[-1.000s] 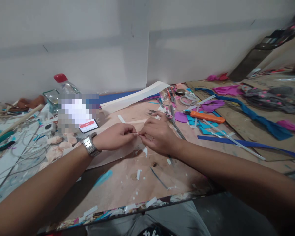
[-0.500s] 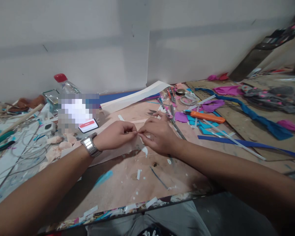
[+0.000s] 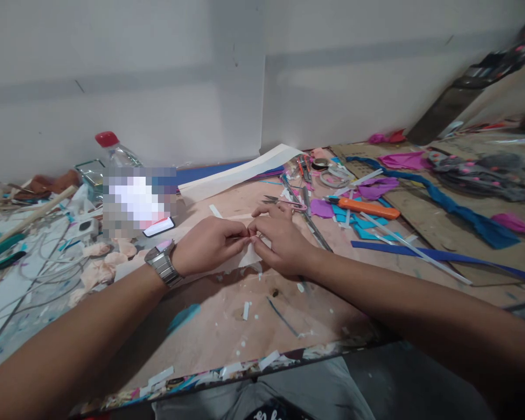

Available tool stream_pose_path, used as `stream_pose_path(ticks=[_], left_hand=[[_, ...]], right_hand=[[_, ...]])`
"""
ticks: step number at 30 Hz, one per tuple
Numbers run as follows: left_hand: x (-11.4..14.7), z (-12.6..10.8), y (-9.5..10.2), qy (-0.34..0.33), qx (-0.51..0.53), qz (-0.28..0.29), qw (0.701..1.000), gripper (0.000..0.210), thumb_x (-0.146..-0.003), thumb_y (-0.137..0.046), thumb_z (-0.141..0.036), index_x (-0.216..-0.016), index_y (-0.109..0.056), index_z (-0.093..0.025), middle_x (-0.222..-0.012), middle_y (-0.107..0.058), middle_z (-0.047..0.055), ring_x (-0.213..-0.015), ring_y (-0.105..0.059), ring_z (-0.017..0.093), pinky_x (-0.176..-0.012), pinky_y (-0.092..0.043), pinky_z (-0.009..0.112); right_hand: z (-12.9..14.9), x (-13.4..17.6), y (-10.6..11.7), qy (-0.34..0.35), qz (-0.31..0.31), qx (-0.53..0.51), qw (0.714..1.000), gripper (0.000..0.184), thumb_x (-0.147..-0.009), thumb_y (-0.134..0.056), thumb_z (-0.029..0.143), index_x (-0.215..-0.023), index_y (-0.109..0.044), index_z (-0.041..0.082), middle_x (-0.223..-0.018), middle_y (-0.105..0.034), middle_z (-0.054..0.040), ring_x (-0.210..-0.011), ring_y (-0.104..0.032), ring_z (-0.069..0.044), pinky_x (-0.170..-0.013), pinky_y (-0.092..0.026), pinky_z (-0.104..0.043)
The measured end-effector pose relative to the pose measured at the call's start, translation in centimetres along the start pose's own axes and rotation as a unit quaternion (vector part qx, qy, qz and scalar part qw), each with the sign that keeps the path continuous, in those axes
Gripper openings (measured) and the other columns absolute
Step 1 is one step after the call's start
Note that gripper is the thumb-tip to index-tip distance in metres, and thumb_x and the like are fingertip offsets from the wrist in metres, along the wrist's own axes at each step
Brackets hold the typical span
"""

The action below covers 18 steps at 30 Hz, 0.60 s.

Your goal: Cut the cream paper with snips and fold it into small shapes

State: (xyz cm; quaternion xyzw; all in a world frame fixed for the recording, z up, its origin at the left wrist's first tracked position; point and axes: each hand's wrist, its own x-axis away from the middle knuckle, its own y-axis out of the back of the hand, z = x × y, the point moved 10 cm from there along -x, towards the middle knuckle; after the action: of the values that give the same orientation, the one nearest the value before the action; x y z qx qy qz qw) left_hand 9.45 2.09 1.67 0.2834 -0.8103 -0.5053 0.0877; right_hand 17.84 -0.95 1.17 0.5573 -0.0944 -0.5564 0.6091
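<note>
Above the middle of the worktable, my left hand [image 3: 214, 242] and my right hand [image 3: 280, 238] meet, fingertips pinched together. Between the thumbs, the edge of a pale paper strip [image 3: 240, 259] shows, gathered at the pinch; its far part runs under my left hand. The exact fold is covered by my fingers. A metal watch [image 3: 163, 265] circles my left wrist. Just beyond my right fingers lie small thread snips [image 3: 284, 202] with a pink handle.
Left stand a clear bottle with a red cap [image 3: 107, 139] and a phone [image 3: 160, 225], partly blurred out. Pliers [image 3: 4, 256] and pale crepe scraps [image 3: 100, 271] lie nearby. On the right are an orange cutter [image 3: 367, 207], a blue strip [image 3: 420, 256] and cardboard [image 3: 446, 233].
My hands have shifted slightly and turned inward, the pinch moving a little right. The pale paper has risen towards the thumbs, and the snips' pink handle shows more.
</note>
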Motion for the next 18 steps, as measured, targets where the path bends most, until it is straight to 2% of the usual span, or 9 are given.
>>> stream_pose_path(ticks=[9, 14, 18], left_hand=[[-0.2, 1.0, -0.1, 0.024, -0.021, 0.003, 0.999, 0.029, -0.101, -0.055, -0.038, -0.089, -0.073, -0.019, -0.071, -0.069, 0.000, -0.062, -0.053, 0.012, -0.063, -0.031, 0.026], [-0.1, 0.9, -0.2, 0.026, 0.002, 0.013, 1.000, 0.029, -0.101, -0.053, -0.039, -0.092, -0.072, -0.019, -0.076, -0.071, 0.001, -0.065, -0.056, 0.013, -0.063, -0.032, 0.026], [0.1, 1.2, -0.2, 0.039, 0.008, 0.025, 0.999, 0.030, -0.099, -0.054, -0.038, -0.087, -0.071, -0.018, -0.070, -0.067, -0.001, -0.061, -0.053, 0.011, -0.060, -0.031, 0.026]], right_hand=[[-0.6, -0.1, -0.2, -0.013, 0.006, 0.009, 1.000, 0.013, -0.094, -0.053, 0.024, -0.088, -0.064, 0.020, -0.089, -0.072, -0.0051, -0.110, -0.060, -0.028, -0.098, -0.023, -0.048], [-0.3, 0.0, 0.0, -0.002, -0.008, 0.010, 1.000, 0.012, -0.094, -0.054, 0.024, -0.088, -0.063, 0.020, -0.088, -0.072, -0.0045, -0.112, -0.059, -0.028, -0.101, -0.022, -0.048], [-0.4, 0.1, 0.2, 0.000, -0.016, 0.007, 1.000, 0.011, -0.093, -0.054, 0.023, -0.087, -0.064, 0.020, -0.088, -0.071, -0.0041, -0.110, -0.059, -0.027, -0.100, -0.022, -0.048]])
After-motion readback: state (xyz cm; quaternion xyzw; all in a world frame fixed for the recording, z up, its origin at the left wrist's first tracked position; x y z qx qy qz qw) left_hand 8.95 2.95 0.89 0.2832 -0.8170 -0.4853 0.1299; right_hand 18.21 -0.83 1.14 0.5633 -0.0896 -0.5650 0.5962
